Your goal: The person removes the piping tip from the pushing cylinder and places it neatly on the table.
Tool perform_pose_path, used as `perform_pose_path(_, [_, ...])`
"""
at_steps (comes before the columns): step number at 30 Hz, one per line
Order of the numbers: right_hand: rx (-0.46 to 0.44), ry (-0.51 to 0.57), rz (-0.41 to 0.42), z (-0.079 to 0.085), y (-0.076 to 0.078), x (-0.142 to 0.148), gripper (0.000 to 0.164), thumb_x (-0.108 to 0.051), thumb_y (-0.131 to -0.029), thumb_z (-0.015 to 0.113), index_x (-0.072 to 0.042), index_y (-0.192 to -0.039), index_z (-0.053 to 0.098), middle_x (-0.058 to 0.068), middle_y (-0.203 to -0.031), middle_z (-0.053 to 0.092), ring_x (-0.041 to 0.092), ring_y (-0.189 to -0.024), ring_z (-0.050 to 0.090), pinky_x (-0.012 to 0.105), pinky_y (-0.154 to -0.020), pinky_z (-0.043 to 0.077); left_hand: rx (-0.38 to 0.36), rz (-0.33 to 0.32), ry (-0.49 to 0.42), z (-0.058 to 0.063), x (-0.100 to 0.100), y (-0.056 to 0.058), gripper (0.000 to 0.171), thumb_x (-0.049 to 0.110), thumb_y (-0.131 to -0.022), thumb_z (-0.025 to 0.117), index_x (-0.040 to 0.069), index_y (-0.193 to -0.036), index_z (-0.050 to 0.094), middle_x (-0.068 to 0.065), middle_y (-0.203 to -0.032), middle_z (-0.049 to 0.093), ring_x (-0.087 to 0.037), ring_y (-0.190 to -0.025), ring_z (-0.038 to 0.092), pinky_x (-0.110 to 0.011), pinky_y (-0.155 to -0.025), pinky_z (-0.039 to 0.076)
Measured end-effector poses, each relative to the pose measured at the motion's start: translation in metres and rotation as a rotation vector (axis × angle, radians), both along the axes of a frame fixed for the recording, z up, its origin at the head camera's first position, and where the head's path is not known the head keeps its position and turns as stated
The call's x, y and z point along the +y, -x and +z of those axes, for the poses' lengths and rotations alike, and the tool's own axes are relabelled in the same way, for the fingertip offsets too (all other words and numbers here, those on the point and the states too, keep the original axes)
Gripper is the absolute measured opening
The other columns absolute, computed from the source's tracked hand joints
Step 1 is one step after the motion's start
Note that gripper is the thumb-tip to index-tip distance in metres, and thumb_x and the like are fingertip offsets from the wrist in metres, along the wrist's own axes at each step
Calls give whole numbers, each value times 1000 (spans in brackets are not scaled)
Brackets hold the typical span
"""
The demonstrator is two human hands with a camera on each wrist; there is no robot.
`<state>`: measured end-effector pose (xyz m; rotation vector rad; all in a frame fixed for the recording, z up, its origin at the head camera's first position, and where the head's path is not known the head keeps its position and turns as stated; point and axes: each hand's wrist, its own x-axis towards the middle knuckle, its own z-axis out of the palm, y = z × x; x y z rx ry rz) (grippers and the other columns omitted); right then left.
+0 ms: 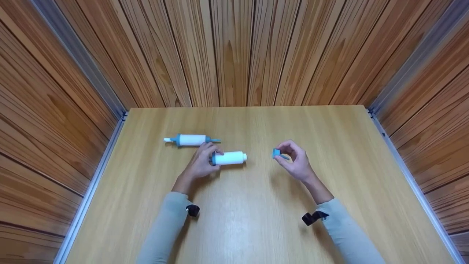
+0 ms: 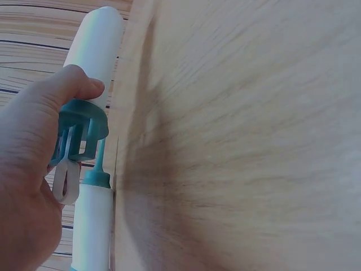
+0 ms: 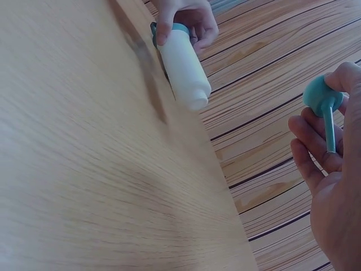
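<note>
My left hand (image 1: 207, 160) grips a white plastic bottle (image 1: 230, 158) at its teal end collar (image 2: 84, 121), thumb pressed along the white body. A pale loop (image 2: 66, 183) hangs from the collar's open frame. The bottle's narrower white neck (image 3: 198, 101) points right, bare of any cap. Off to the right, my right hand (image 1: 296, 161) pinches a teal nozzle cap (image 3: 320, 96) between thumb and fingers. The cap's thin spout (image 3: 330, 130) points down toward the palm in the right wrist view.
A second white bottle (image 1: 192, 139) lies on the wooden table (image 1: 249, 227) just beyond my left hand, its teal nozzle fitted and pointing right. Wood-plank walls (image 1: 234, 55) stand behind and at both sides, with metal rails (image 1: 88, 187) along the side edges.
</note>
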<state>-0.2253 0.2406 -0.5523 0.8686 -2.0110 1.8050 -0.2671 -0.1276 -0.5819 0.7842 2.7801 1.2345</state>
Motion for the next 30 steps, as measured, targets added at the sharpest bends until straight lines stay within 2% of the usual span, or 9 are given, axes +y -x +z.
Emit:
perform_pose_path(16, [-23,-3,-16,-2,-1,-1,26,26,-90,68,21,-115,60,-13,-109,71,0,-99,71,15,-94,60,-82,30,91,-2,-4,0,37,6,-93,89,14,-125,73,-11,-139,70,-36,-137,56,-60,-123,50])
perform_pose_path(30, [-16,-17,-10,-1,-2,0,29,26,-89,69,21,-116,60,-12,-109,71,0,-100,71,16,-95,60,-144,51,79,-4,-7,1,38,6,-97,86,15,-130,71,-12,-145,65,-37,-143,55,-62,-129,45])
